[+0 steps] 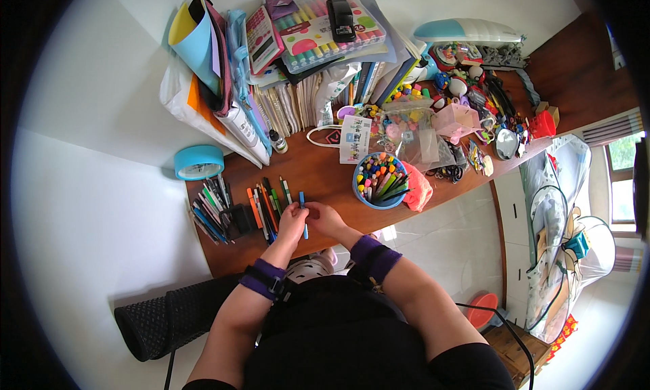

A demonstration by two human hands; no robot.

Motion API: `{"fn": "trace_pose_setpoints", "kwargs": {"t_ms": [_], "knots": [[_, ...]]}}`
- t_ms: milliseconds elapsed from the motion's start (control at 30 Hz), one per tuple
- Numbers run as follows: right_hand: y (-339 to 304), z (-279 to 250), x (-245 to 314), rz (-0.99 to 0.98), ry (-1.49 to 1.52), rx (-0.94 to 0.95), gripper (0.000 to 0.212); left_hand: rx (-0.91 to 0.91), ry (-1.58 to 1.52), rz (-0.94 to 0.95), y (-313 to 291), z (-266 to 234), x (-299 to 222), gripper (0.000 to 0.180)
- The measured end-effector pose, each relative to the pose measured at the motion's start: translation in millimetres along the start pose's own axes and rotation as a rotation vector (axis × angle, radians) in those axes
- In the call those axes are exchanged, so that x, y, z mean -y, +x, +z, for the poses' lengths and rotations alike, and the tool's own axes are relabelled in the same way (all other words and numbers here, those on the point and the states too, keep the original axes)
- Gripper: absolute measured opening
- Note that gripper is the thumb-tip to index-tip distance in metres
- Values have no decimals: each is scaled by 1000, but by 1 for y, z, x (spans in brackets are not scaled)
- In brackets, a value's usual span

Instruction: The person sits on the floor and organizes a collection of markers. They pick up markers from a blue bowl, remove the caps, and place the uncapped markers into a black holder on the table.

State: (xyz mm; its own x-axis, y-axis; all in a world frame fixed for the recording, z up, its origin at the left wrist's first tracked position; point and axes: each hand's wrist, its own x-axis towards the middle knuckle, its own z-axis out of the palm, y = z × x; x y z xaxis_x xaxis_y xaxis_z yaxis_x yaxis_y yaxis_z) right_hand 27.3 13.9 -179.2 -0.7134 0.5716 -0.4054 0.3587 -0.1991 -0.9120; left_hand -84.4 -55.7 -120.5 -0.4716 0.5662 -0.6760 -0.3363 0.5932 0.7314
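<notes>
You have a purple band (264, 279) on each wrist, and both your hands are close together over the near edge of the brown desk (315, 177). Your left hand (292, 221) is pinching a blue pen (302, 199). The pen stands up and down between your hands, with one end poking out past your fingers and the other end pointing back at you. Your right hand (326, 221) is curled up right next to it; I can't tell if it is pinching the pen too.

To the left of your hands, orange pens (254, 208) and green pens (274, 199) lie side by side. Next to them is a black holder (238, 221), then a big bunch of pens (211, 210). On the right, a blue tub (355, 187) is full of markers, with a pink cloth (418, 187) beside it.

Farther off are a round blue thing (198, 162), a little bottle (277, 142) and a row of books (291, 109). Way up on top, a black stapler (341, 16) sits on a box of markers (315, 34).
</notes>
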Motion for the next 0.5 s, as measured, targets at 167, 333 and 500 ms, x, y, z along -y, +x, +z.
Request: {"fn": "trace_pose_setpoints", "kwargs": {"t_ms": [167,333,500], "knots": [[-22,-14,42,-83,10,-124,37,121,27,181,-32,4,-31,46],[-59,-43,97,-229,51,-319,25,229,-26,372,-52,14,-56,35],[-94,-67,122,-290,43,-449,22,380,13,419,-84,30,-96,30]]}}
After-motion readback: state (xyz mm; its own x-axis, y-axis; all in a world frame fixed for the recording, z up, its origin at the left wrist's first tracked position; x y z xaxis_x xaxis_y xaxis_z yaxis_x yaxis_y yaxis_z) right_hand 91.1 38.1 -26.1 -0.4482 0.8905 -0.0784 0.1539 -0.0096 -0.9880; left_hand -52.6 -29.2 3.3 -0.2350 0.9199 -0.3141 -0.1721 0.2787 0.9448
